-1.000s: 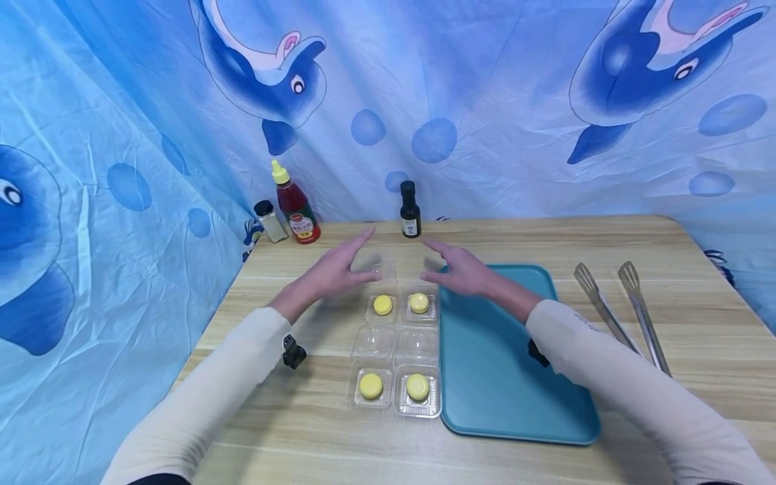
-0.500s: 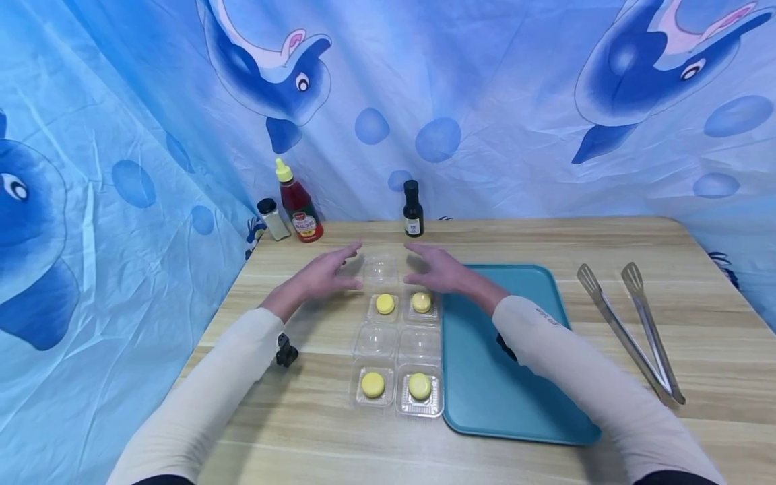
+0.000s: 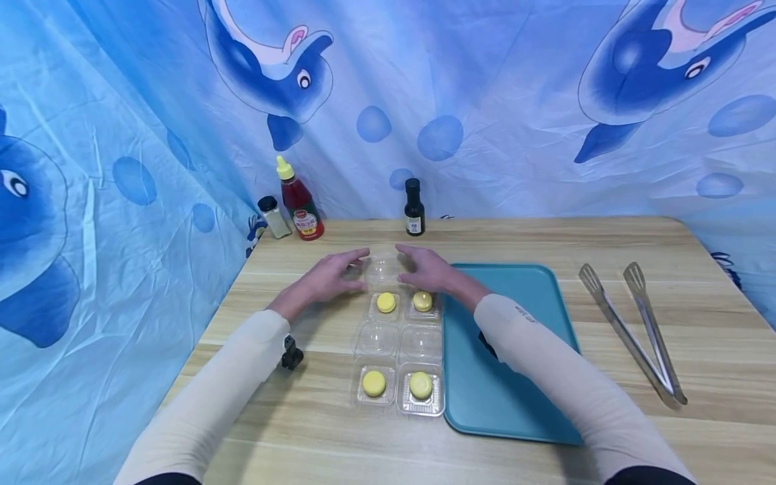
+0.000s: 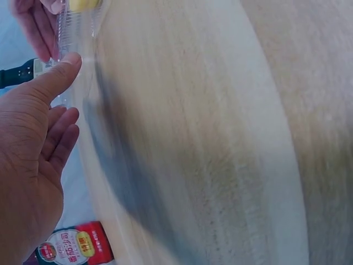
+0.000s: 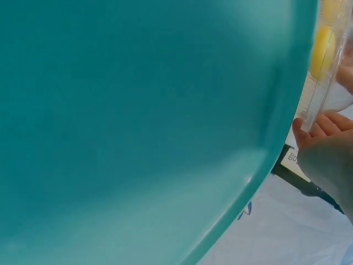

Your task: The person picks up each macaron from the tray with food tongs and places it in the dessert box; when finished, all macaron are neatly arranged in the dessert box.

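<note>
Four clear plastic boxes hold one yellow macaron each: far left point(image 3: 386, 302), far right point(image 3: 423, 301), near left point(image 3: 374, 383) and near right point(image 3: 420, 385). The far left box has its clear lid point(image 3: 381, 269) raised behind the macaron. My left hand point(image 3: 332, 275) lies left of that lid, fingers extended, thumb point(image 4: 69, 63) right by the plastic edge in the left wrist view. On the lid's other side is my right hand point(image 3: 427, 269), fingers extended; in the right wrist view its fingertips point(image 5: 300, 132) reach the clear plastic rim. Neither hand's fingers wrap around anything.
A teal tray point(image 3: 512, 404) lies under my right forearm. Metal tongs point(image 3: 636, 337) rest at the right. Along the back stand a dark bottle point(image 3: 414, 209), a red sauce bottle point(image 3: 301, 209) and a shaker jar point(image 3: 274, 217), before a blue dolphin-print curtain point(image 3: 497, 101).
Both hands have come down and closer to the far left box's lid, the right hand moving left. The tongs show more fully as the right forearm shifted. The boxes stay in place.
</note>
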Available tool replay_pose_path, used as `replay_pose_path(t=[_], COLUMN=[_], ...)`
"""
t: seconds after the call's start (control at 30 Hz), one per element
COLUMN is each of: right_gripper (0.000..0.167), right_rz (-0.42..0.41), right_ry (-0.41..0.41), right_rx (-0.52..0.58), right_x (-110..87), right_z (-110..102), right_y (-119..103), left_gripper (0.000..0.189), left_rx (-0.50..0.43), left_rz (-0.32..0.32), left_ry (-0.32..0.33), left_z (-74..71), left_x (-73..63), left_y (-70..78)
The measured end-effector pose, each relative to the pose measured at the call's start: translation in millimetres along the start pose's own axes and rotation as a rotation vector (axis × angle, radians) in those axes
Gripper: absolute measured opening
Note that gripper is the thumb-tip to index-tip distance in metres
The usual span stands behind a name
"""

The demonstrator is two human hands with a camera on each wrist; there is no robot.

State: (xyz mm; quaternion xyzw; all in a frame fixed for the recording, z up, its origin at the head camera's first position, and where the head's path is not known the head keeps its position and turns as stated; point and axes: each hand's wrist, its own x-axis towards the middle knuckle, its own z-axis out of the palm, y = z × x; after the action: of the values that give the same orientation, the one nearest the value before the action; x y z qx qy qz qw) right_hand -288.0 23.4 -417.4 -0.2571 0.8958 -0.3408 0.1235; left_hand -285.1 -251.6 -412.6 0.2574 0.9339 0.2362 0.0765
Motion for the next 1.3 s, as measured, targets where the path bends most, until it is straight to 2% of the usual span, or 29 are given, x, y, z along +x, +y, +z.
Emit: replay_pose_path(t=[0.37,0.57,0.77,0.93,1.03,1.3], right_gripper=[0.073,0.072,0.069,0.064,0.06,0.041], right_rz=[0.033,-0.012,-0.034,-0.002,0.025,0.083], right_ry=[0.001,0.037,0.055,0.105,0.138,0.256], right_rx=[0.042,0.104,0.238,0.436,0.508,0.643], right_x=[6.8,3.9,0.7,-3.7,-5.7,-8.9], right_z=[0.8,-4.7,-11.0,-12.9,-12.4,-13.2], right_y=[-4.0,-4.8,-5.5,-9.0,-10.7,-16.7], left_gripper=[0.083,0.083,0.082,0.083,0.084,0.088], left_rx=[-0.012,-0.055,-0.047,-0.043,-0.031,0.006], left_rz=[-0.003,0.002,0.048,0.076,0.082,0.212], left_ry=[0.027,0.08,0.12,0.127,0.134,0.185], left_z=[2.0,-3.8,-10.9,-12.7,-12.3,-8.8], left_x=[2.6,2.5,1.9,2.1,1.4,-1.1], left_y=[0.4,4.5,10.1,13.2,14.2,24.6])
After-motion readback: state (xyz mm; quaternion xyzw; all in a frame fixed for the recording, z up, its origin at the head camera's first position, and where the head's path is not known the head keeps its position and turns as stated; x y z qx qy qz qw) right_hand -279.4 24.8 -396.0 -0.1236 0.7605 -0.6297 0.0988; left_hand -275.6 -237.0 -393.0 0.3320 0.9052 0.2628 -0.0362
